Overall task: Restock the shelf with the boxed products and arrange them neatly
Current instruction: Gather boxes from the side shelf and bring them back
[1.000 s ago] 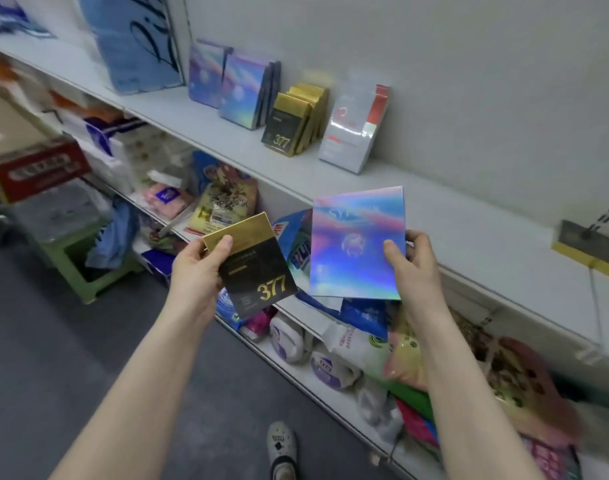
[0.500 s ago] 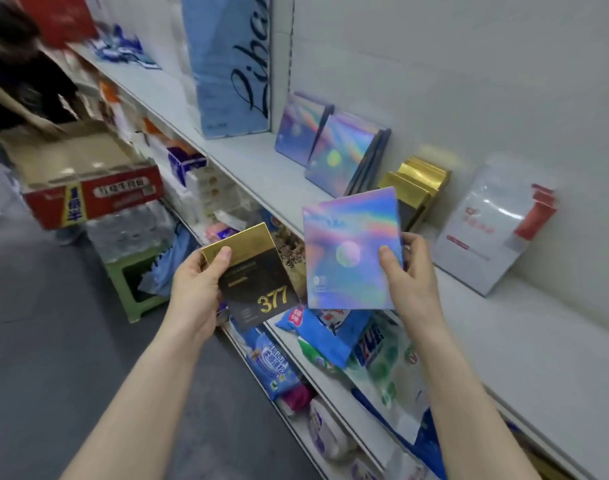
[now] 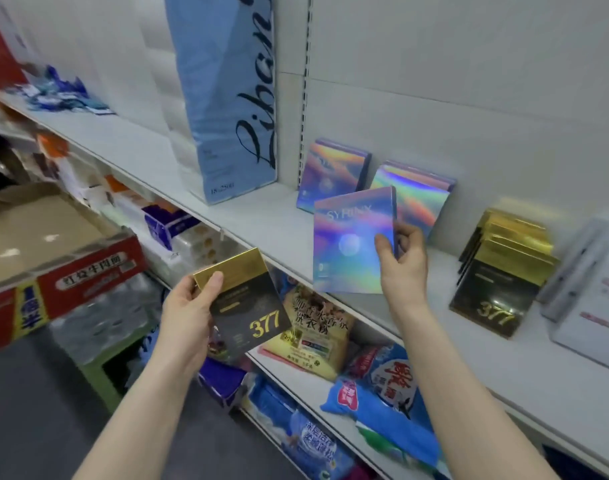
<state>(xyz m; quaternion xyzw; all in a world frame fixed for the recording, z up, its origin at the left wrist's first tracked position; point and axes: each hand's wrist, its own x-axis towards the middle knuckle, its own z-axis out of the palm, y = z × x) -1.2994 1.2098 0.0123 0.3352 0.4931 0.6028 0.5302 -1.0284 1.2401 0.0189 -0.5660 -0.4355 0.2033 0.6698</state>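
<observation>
My left hand [image 3: 187, 313] grips a black and gold box marked 377 [image 3: 247, 306] in front of the shelf edge. My right hand [image 3: 405, 265] holds a holographic rainbow box [image 3: 348, 237] upright over the white shelf [image 3: 261, 220], just in front of two stacks of the same holographic boxes [image 3: 332, 174] [image 3: 417, 195] leaning on the back wall. A row of matching gold 377 boxes [image 3: 493, 296] stands on the shelf to the right.
A tall blue pack [image 3: 227, 98] stands left of the holographic boxes. A white pouch [image 3: 597, 292] leans at the far right. Lower shelves hold bags of detergent [image 3: 382, 386]. An open red carton [image 3: 53, 265] sits on stacked goods at left.
The view has swung left and closer to the shelf. My right hand has carried the holographic box up and forward over the shelf, near the matching boxes. My left hand stays put.
</observation>
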